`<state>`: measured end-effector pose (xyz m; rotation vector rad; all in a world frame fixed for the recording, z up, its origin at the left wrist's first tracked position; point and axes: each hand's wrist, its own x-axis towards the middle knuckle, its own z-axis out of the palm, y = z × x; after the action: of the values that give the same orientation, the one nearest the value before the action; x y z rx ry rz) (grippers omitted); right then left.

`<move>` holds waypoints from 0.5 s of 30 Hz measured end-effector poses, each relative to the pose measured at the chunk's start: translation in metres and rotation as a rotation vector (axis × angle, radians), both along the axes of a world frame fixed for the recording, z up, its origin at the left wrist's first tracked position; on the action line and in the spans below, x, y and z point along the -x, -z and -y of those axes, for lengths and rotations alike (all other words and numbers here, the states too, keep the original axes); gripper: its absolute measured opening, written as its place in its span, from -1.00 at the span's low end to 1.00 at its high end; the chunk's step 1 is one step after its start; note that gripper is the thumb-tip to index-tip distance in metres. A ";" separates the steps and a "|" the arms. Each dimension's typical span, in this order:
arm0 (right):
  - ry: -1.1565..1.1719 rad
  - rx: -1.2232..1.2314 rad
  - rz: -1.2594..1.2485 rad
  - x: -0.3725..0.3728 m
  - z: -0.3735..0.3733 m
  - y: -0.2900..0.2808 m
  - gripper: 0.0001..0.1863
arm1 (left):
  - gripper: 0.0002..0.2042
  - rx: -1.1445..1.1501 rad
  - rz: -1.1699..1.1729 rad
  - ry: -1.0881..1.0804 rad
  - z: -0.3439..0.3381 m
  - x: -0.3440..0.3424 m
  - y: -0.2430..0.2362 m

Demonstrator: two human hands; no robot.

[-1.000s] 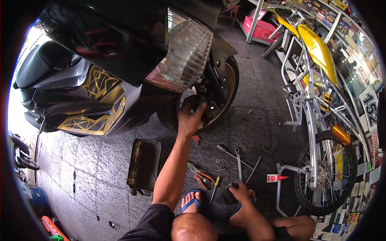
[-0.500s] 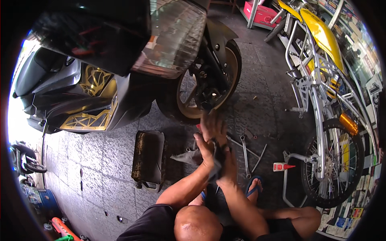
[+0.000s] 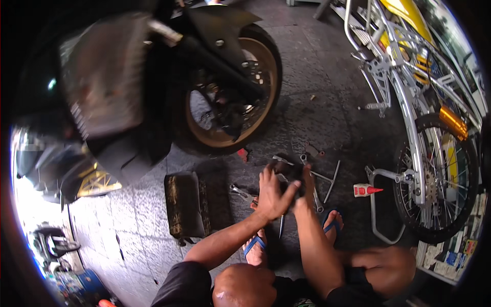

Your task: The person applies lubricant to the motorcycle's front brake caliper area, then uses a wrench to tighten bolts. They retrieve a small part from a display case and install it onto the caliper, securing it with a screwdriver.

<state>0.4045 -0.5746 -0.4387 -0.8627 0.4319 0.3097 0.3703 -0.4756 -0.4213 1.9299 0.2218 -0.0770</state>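
Both hands up front of the knees, over the tool spread, close together. Dark cloth sits between left hand and right hand, touching both; outline smeared by motion blur. Left: fingers stretched forward, thumb standing apart from them, laid across the cloth side; can't tell if it's gripping. Right: mostly edge-on behind the cloth, fingers blurred, can't tell how tight. Pliers lie just left of the left hand, handles partly hidden by it. Spanner just right of the right hand, T-shaped bar tool beyond it. Thin shaft shows on the floor between the forearms. Dark open box with scuffed wall is left of the pliers, on the floor tiles. Small red piece near the bottom of the scooter's gold-rimmed front wheel; reddish-brown part a bit beyond the right hand. Black scooter fills upper left, headlight blurred. Right side: silver-framed bike, yellow tank, spoked wheel, with white-and-red bottle near that wheel. Blue flip-flops on both feet.
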 end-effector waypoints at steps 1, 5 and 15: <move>0.046 -0.039 -0.178 -0.001 -0.012 -0.014 -0.46 | -0.43 -0.187 0.090 -0.073 0.001 -0.006 0.022; -0.195 0.211 -0.007 0.003 -0.028 -0.015 -0.56 | -0.63 -0.012 -0.278 -0.132 -0.037 -0.040 0.055; -0.153 0.755 -0.247 0.043 0.061 -0.080 -0.56 | -0.36 -0.444 -0.582 0.155 0.055 -0.046 -0.070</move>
<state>0.3615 -0.6353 -0.3584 -1.6091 0.7340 0.4032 0.4166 -0.5302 -0.3514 2.3242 0.5075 -0.7525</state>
